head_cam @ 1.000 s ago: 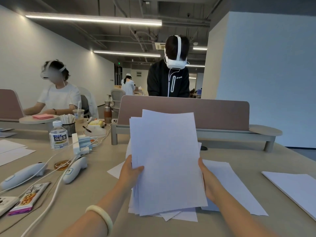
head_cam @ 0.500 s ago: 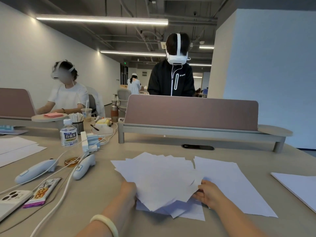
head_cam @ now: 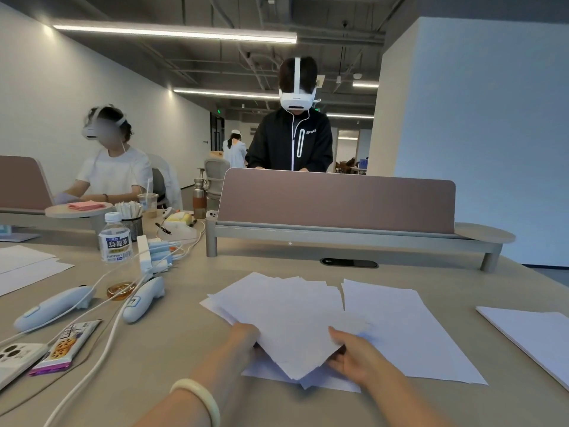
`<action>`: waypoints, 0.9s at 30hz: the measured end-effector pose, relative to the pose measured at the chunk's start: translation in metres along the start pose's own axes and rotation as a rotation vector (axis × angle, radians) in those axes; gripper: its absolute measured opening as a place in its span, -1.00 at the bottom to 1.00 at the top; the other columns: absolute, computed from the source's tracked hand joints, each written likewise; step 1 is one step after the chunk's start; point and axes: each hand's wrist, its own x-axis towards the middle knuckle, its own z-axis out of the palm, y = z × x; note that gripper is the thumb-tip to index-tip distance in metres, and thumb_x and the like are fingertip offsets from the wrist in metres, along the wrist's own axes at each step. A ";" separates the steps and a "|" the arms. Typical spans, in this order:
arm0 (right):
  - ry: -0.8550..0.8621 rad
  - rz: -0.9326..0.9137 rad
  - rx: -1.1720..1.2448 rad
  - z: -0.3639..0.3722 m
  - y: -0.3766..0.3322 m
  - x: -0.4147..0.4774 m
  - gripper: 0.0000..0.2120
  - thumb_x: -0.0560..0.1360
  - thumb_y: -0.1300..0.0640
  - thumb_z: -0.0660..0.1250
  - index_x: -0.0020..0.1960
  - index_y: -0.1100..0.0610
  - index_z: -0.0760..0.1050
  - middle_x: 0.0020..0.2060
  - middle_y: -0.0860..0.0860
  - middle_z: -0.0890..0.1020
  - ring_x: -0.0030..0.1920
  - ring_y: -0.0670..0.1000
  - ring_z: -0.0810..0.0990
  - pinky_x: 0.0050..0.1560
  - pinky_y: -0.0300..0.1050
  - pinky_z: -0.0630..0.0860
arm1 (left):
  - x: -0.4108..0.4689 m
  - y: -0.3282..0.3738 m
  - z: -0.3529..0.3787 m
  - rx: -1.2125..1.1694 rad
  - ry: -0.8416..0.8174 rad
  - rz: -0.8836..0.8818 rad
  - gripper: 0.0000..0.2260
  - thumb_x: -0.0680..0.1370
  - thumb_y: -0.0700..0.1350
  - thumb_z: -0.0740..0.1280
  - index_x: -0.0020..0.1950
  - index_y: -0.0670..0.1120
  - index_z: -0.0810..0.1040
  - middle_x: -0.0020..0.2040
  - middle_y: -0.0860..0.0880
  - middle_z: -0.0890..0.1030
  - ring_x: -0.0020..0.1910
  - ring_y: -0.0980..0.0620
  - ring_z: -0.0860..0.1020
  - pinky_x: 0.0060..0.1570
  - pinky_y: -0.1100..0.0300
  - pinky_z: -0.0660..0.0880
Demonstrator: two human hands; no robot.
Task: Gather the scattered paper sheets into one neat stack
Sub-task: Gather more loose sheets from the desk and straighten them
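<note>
Fanned pile of paper sheets: flat on desk, centre-front, corners askew. Left hand: at the pile's left edge, fingers hidden beneath the sheets; grip cannot be told. Right hand: pinches the pile's lower right edge, thumb above, fingers below. Further sheets: just right, partly under the pile.

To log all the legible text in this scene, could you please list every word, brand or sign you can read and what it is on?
"烏龍茶", "SUNTORY": label of the tea bottle.
"YONEX": chest of the black jacket, faint.
Print on the snack packet: too blurred to read.
Far green sign: too small to read.
No text shows on the paper sheets.
</note>
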 end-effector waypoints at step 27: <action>-0.209 -0.109 0.025 -0.022 -0.025 -0.005 -0.34 0.47 -0.34 0.05 0.22 0.16 0.51 0.16 0.15 0.62 0.20 0.18 0.55 0.10 0.10 0.49 | -0.009 0.030 -0.049 0.070 -0.277 0.325 -0.44 0.21 -0.26 0.36 0.22 -0.09 0.46 0.05 -0.11 0.63 -0.05 -0.08 0.61 -0.14 0.08 0.58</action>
